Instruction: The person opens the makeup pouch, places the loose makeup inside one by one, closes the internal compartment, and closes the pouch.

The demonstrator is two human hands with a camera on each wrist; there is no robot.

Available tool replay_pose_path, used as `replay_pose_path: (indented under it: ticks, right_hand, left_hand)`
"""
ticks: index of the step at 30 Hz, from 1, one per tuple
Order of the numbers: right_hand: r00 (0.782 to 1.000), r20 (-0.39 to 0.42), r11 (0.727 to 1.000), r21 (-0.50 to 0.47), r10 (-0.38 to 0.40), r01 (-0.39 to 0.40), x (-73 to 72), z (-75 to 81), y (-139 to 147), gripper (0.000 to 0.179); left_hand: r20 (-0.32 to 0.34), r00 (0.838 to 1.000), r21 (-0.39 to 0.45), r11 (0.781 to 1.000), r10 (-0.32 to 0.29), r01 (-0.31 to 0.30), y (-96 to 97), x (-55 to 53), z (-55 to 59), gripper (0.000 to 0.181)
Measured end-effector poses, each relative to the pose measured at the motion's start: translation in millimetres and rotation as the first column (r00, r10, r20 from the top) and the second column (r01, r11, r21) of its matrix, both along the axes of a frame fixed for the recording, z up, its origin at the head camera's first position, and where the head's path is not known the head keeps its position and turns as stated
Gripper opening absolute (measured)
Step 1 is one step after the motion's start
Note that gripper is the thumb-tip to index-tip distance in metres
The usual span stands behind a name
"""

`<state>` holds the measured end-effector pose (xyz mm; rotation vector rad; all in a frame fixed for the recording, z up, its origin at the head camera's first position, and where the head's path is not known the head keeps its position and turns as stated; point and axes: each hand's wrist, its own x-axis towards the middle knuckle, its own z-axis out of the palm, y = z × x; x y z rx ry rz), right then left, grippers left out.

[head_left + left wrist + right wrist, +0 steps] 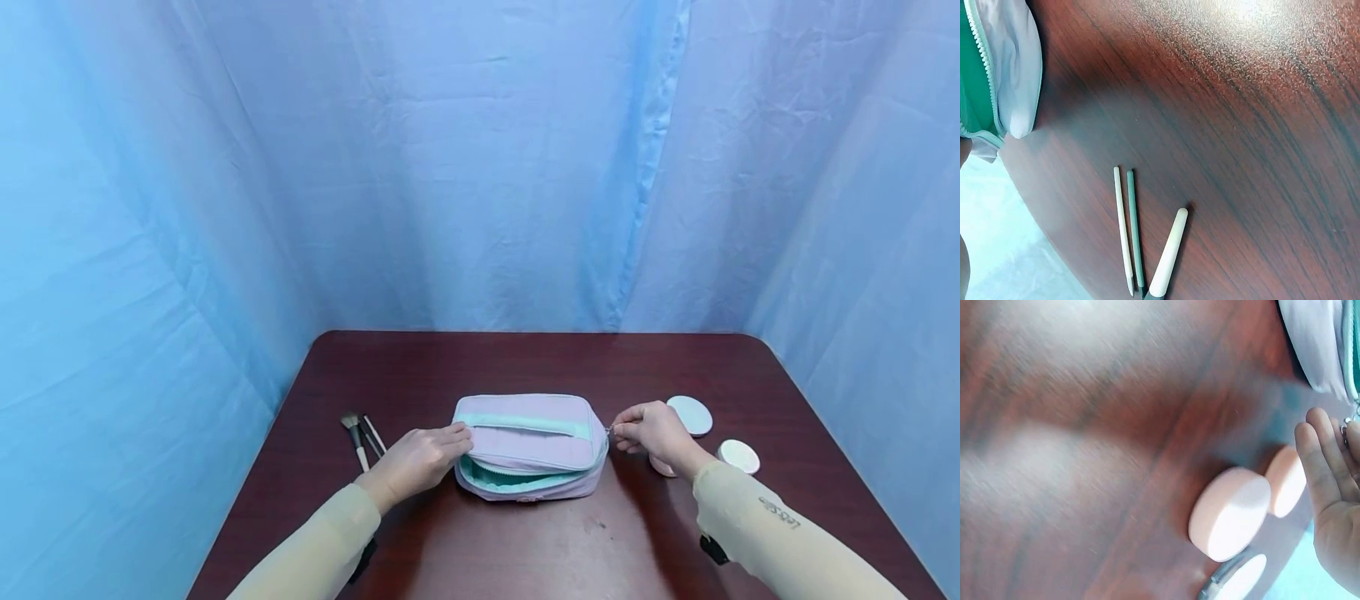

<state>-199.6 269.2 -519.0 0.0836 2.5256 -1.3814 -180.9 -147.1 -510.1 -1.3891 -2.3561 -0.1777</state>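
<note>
The lilac bag [517, 452] sits in the lower middle of the head view, its front gap open on a green lining [510, 480] and a pale strap [525, 423] running across its top. My right hand [656, 429] is at the bag's right end, thumb and fingertip drawn narrow in a pinch on the small metal zipper pull [1345, 430], while my other fingers extend beside it in the right wrist view. My left hand [422, 458] touches the bag's left end with its fingertips; my thumb is hidden, so I can't tell how firmly it grips. Just beyond my left hand, left of centre, lie a thick brush [361, 454] and two thin sticks [1129, 231]. Around my right wrist, toward the lower right, are a white disc [690, 416], a white round box [738, 456] and a pinkish round box [663, 467] partly behind my hand. Everything rests on the dark red table [555, 542], with blue curtains [487, 167] filling the upper frame.
</note>
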Motion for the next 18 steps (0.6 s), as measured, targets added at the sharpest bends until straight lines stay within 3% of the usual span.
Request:
replay_pose_path:
  ticks: [8,18]
  right_hand:
    - [0.99,-0.064,0.982,0.145,0.127,-0.117,-23.9,11.5,5,0.01]
    - [0.955,-0.117,0.933,0.274,0.271,-0.232,-42.1,20.3,-1,0.011]
  left_hand:
    - [-0.04,0.996,0.041,0.995,-0.086,0.087,4.5,5.5,-1.2,0.03]
    - [-0.033,0.993,0.033,0.993,-0.116,0.117,9.9,13.4,1.1,0.03]
